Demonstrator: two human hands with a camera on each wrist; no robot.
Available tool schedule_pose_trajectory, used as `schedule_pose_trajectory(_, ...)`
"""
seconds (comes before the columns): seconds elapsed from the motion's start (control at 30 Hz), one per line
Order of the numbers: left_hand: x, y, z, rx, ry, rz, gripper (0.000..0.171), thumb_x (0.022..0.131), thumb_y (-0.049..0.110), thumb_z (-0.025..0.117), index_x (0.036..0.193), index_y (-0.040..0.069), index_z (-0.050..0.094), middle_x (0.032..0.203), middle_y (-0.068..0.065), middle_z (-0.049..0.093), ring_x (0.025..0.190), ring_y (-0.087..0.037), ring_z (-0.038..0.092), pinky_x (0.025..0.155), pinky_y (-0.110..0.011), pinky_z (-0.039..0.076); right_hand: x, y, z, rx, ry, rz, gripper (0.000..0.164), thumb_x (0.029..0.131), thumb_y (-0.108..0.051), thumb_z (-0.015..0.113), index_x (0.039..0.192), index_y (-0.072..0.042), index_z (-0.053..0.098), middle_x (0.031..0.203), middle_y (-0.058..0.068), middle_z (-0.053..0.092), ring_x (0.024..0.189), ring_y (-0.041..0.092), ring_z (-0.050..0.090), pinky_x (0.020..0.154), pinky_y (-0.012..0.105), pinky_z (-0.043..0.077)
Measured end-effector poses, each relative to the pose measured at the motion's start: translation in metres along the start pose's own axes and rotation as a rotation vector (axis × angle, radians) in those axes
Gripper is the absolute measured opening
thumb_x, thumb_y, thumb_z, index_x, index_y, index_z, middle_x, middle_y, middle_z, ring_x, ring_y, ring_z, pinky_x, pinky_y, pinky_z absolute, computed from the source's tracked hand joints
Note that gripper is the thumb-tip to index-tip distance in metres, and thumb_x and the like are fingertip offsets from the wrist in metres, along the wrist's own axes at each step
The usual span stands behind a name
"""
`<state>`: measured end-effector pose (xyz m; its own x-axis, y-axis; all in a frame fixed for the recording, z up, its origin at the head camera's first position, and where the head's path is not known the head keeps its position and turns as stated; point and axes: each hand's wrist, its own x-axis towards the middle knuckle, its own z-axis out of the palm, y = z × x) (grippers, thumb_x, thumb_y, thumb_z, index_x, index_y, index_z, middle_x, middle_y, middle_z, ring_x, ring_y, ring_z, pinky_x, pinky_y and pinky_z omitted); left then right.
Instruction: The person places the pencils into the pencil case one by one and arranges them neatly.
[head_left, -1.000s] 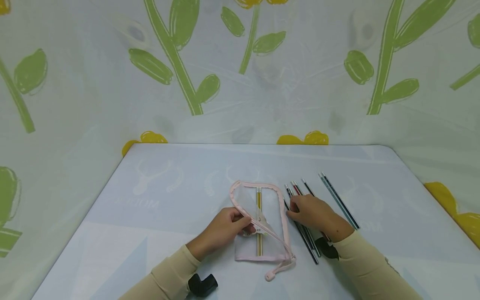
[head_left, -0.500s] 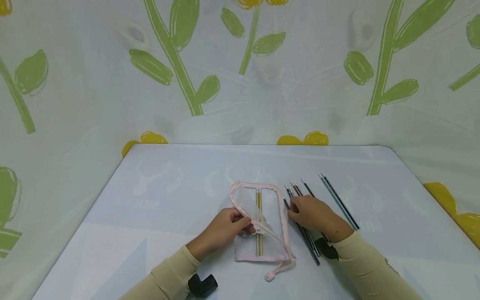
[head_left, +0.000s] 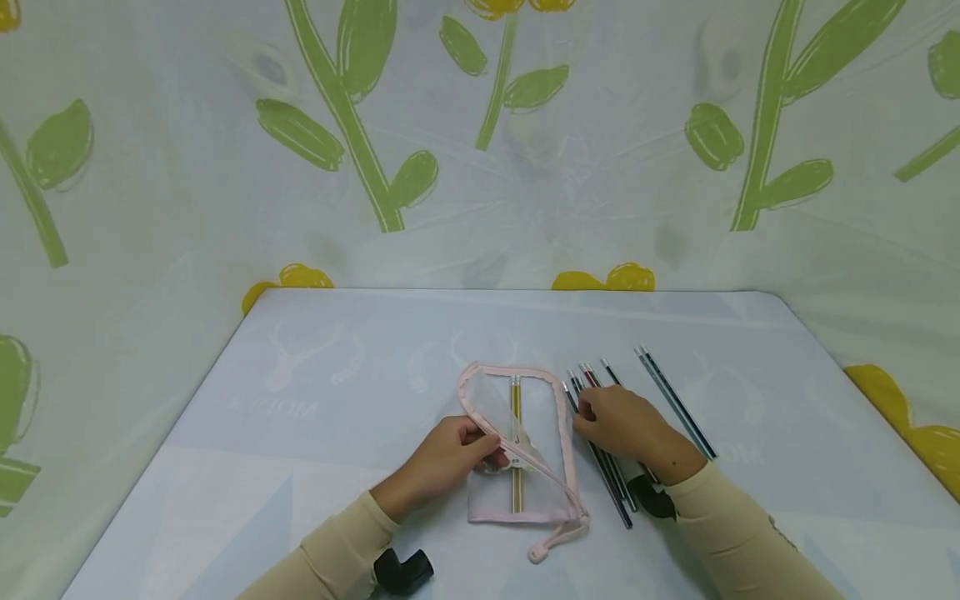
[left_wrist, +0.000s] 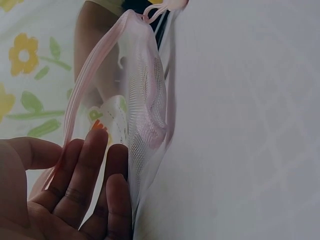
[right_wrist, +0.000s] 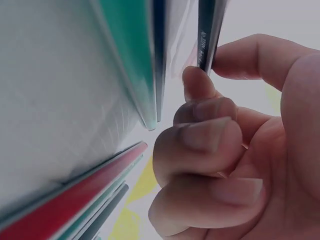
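Observation:
A pink-edged mesh pouch (head_left: 567, 442) lies on the table with its zip side pulled open, and yellow pencils (head_left: 517, 493) stand out through it. My left hand (head_left: 448, 457) pinches the pouch's pink edge between thumb and fingers; the left wrist view shows the lifted edge (left_wrist: 75, 102) and the mesh (left_wrist: 145, 95). To the right of the pouch, my right hand (head_left: 628, 427) pinches a dark pencil (right_wrist: 206, 32) between thumb and index finger, its other fingers curled. Several other pencils (head_left: 617, 482) lie under and beside this hand.
Two blue-grey pencils (head_left: 677, 402) lie apart at the right. A zip pull (head_left: 538, 552) hangs off the pouch's near corner. Black wrist mounts (head_left: 403, 573) sit at both cuffs. A flower-printed curtain (head_left: 600, 192) stands behind the white table (head_left: 315, 467).
The dark pencil in my right hand has shifted slightly left and away from me, its far end now showing beside the pouch edge. My left hand keeps its hold on the pouch.

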<state>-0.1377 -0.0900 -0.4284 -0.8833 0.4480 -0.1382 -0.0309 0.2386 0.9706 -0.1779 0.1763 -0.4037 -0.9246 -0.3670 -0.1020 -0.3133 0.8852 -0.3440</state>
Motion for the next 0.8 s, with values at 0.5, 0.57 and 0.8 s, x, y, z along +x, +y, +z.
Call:
schedule_pose_trajectory(0.5, 0.002, 0.0, 0.0, 0.016, -0.003, 0.009, 0.028, 0.103, 0.018, 0.054, 0.11, -0.005, 0.067, 0.094, -0.013, 0.075, 0.086, -0.011, 0.069, 0.076, -0.025, 0.055, 0.0, -0.003, -0.009, 0.074, 0.119, -0.001, 0.015, 0.094, -0.015, 0.058, 0.079, -0.011, 0.06, 0.057, -0.002, 0.049, 0.048, 0.01, 0.041, 0.045, 0.026, 0.035)
schedule_pose_trajectory(0.57, 0.003, 0.0, 0.0, 0.022, -0.002, 0.011, 0.028, 0.103, 0.018, 0.053, 0.11, -0.005, 0.067, 0.094, -0.013, 0.075, 0.086, -0.012, 0.068, 0.075, -0.025, 0.055, 0.001, -0.003, -0.011, 0.075, 0.142, 0.0, 0.014, 0.093, -0.015, 0.059, 0.08, -0.01, 0.061, 0.057, -0.002, 0.05, 0.048, 0.01, 0.042, 0.045, 0.026, 0.036)
schedule_pose_trajectory(0.8, 0.002, -0.002, 0.0, 0.033, 0.003, 0.009, 0.027, 0.103, 0.019, 0.053, 0.109, -0.004, 0.068, 0.093, -0.012, 0.076, 0.086, -0.011, 0.069, 0.074, -0.024, 0.054, 0.001, -0.002, -0.013, 0.099, 0.213, -0.022, 0.012, 0.093, -0.015, 0.058, 0.083, -0.009, 0.06, 0.062, -0.002, 0.055, 0.05, 0.01, 0.043, 0.046, 0.025, 0.038)
